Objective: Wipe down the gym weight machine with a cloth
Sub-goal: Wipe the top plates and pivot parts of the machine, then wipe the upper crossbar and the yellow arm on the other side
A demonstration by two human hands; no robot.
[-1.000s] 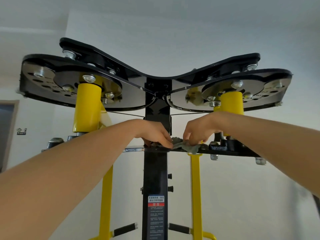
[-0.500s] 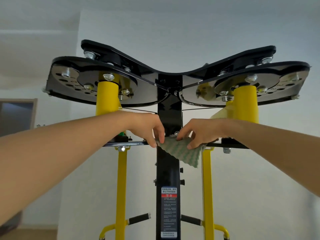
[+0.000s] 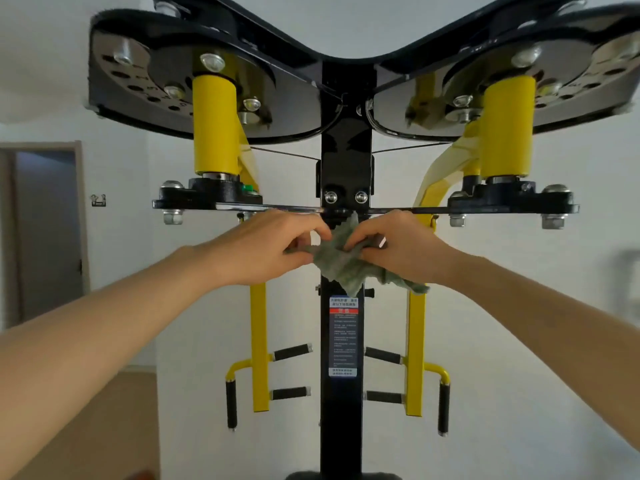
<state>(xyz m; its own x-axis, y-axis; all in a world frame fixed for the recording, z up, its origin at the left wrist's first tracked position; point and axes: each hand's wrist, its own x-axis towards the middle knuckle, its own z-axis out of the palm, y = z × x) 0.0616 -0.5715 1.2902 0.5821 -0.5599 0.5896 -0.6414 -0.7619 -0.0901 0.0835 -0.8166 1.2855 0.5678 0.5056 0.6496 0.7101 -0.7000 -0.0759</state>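
You are standing square to the weight machine point(image 3: 347, 161), and nothing on it shows which parts are wiped and which are not: there are no streaks or damp patches to go by, so treat the job as somewhere in the middle at best. The broad black plates point(image 3: 294, 98) overhead are glossy, but that could be their finish and not your work. The yellow arms point(image 3: 259, 341) hanging on either side, and the black grips point(image 3: 290, 352) low down on them, are well apart from your hands and look like work left to do, as does the long lower run of the centre post with its warning label point(image 3: 343, 336). The flat crossbar point(image 3: 207, 204) sits just above your knuckles. Your left hand point(image 3: 263, 245) has its fingers curled in, pinching one edge of the cloth point(image 3: 341, 265); your right hand point(image 3: 401, 249) grips the other side, with a tail of cloth hanging below it. The cloth is bunched between them in front of the post, just under the crossbar, and whether it touches the metal cannot be told. It looks gathered for a new grip, not pressed flat for a stroke.
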